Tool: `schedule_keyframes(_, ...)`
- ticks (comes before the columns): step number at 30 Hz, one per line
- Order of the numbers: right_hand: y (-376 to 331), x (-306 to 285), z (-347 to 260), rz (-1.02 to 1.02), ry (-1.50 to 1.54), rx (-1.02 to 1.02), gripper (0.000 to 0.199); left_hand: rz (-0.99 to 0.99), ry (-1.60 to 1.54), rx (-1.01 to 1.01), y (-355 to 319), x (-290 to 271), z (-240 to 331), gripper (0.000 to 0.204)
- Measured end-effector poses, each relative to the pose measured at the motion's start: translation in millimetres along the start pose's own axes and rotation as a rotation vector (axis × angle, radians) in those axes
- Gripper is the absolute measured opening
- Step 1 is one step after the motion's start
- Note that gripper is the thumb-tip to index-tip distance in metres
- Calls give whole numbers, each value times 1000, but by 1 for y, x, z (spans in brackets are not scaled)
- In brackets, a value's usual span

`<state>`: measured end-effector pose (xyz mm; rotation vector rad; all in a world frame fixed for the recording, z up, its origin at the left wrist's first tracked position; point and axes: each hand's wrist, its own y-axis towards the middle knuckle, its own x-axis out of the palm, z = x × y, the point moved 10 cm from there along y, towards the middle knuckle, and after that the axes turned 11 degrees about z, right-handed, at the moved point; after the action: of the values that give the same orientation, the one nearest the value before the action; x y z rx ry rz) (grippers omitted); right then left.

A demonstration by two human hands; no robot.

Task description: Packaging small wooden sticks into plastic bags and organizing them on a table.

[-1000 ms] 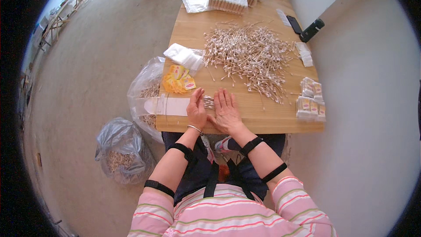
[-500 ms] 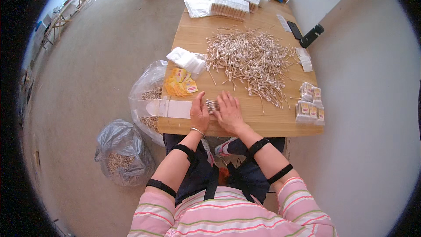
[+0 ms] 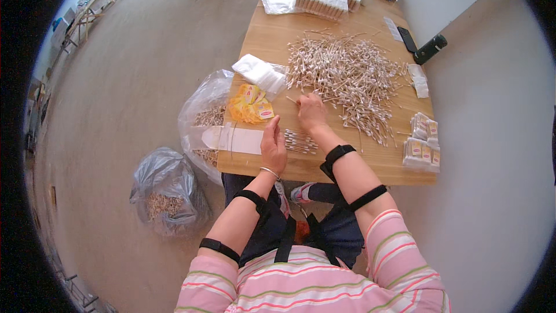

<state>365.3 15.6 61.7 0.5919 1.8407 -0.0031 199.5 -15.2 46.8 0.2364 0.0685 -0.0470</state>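
I can't read any words from here: the yellow cards [image 3: 251, 104] and packs [image 3: 422, 152] carry small red marks, too tiny to make out.

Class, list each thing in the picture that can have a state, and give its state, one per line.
Left hand: open, fingers together
Right hand: fingers bent, grip unclear
Swab row: lined up side by side
Swab pile: loose, heaped
Yellow cards: loose, overlapping
White bags: lying flat
Small packs: filled, grouped together
Phone: flat, screen dark
Grey bag: partly filled
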Motion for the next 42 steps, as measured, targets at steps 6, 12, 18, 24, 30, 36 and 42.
schedule_keyframes(6,-42,-20,-1,-10,101,-103,13,57,-9,44,1,-6,-6,40)
schedule_keyframes(12,-82,-46,21,150,396,26,16,10,-78,-4,3,2,-18,42)
schedule_keyframes(18,-127,-44,43,373,677,432,37,-29,-377,-244,8,6,-34,42)
schedule_keyframes(24,-107,-19,21,371,907,422,51,-122,-484,-325,4,18,-28,46)
schedule_keyframes(30,-113,-52,-27,323,360,-50,79,-114,-514,-364,6,11,-36,48)
schedule_keyframes(36,-107,-44,-12,172,406,-75,82,-178,-444,-341,15,15,-27,53)
schedule_keyframes(42,-105,-38,19,281,646,244,60,-166,-362,-277,13,17,-27,53)
